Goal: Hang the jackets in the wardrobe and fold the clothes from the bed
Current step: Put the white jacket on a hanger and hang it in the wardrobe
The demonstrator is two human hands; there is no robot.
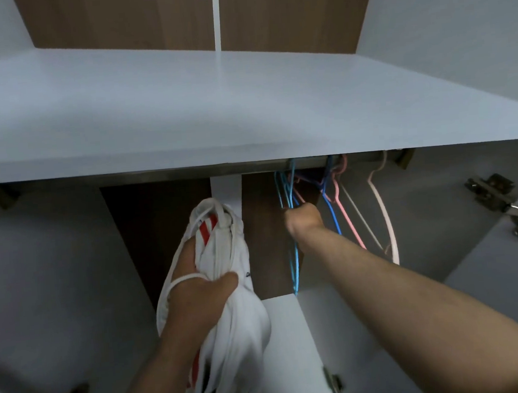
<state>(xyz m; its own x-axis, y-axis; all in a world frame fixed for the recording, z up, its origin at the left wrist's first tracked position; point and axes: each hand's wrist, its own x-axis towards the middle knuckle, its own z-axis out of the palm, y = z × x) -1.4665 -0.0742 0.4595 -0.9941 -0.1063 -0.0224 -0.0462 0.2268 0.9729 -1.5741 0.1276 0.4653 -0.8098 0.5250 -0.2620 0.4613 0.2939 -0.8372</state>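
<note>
Jacket [240, 323], white with red stripes, bunched in front of the open wardrobe, below the rail [186, 172] | left hand [197, 299] clamped round its gathered cloth, keeping it manageable | right hand [303, 218] curled about a blue hanger [295, 268], probably to unhook it for loading.

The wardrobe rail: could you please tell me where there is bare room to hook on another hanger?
The rail is bare from its left bracket to the blue hangers that the right hand grips. Beyond them it is crowded with pink hangers and white hangers.
</note>
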